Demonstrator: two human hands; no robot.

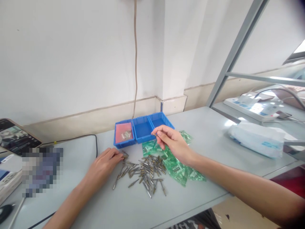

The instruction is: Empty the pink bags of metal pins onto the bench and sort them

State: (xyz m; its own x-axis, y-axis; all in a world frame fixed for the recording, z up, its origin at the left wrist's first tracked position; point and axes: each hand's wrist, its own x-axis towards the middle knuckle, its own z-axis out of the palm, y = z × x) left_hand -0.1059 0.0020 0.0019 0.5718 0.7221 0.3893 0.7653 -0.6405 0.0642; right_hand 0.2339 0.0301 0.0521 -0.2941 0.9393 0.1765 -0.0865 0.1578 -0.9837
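Observation:
A pile of small metal bits (147, 170) with thin grey shanks and brass-coloured ends lies loose on the grey table. My right hand (175, 143) is raised above the pile, in front of the blue bins, pinching one small metal bit (154, 135) between thumb and fingertips. At the pile's left edge rests my left hand (105, 163), its fingers drawn together on a bit (125, 156). Green plastic bags (177, 168) with small pieces in them lie under and beside my right hand and wrist.
Three joined blue bins (143, 127) stand by the wall; the left one holds a pink bag (124, 132) of small parts. A phone (17, 136) and power strip (10, 178) are at left. A white packet (257, 140) and a metal frame (228, 63) stand right.

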